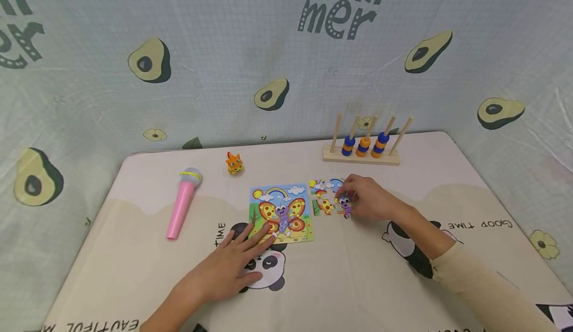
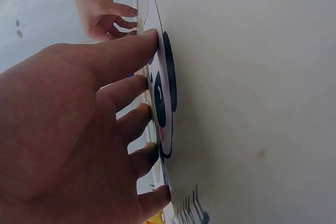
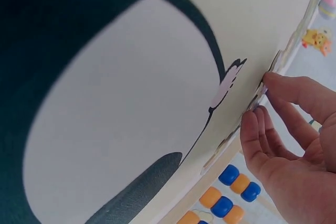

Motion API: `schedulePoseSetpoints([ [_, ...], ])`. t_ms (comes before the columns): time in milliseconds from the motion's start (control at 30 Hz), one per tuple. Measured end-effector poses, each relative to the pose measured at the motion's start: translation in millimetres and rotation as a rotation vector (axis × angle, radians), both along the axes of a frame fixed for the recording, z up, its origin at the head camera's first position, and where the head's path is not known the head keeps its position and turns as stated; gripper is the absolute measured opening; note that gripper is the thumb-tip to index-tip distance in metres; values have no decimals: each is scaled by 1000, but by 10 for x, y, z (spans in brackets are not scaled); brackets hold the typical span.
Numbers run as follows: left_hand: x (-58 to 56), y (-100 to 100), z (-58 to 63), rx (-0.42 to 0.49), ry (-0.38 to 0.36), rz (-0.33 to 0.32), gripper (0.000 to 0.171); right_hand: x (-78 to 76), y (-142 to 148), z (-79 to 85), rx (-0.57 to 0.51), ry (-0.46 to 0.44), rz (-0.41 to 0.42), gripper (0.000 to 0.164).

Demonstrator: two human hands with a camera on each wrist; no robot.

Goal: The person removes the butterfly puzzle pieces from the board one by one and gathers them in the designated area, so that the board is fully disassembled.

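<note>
A square butterfly puzzle board (image 1: 282, 193) lies flat near the middle of the table. My left hand (image 1: 228, 267) rests spread on its lower left corner and on the cloth, fingers straight in the left wrist view too. Right of the board lie several loose jigsaw pieces (image 1: 323, 206) with bits of the same picture. My right hand (image 1: 369, 198) pinches a purple butterfly-body puzzle piece (image 1: 345, 205) among them. In the right wrist view the thumb and fingertips (image 3: 251, 121) meet at the thin pieces, low against the cloth; the piece is seen nearly edge-on.
A pink toy microphone (image 1: 181, 207) lies at the left. A small orange toy figure (image 1: 234, 163) stands behind the board. At the back right is a wooden peg stand (image 1: 361, 158) with blue and orange beads. The tablecloth (image 1: 322, 287) has printed pandas.
</note>
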State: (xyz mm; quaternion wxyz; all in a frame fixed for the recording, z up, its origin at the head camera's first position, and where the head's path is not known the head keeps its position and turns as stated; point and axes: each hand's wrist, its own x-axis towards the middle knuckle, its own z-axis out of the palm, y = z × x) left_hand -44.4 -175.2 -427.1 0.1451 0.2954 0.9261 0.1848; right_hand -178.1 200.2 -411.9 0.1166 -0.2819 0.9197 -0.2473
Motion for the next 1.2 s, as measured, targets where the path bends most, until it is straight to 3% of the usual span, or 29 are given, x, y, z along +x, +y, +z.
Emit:
schedulePoseSetpoints([
  [800, -1, 7, 43, 0, -27, 6, 73, 6, 8, 25, 13, -9, -19, 41],
  [1200, 7, 7, 54, 0, -9, 0, 72, 66, -191, 93, -52, -1, 13, 38],
])
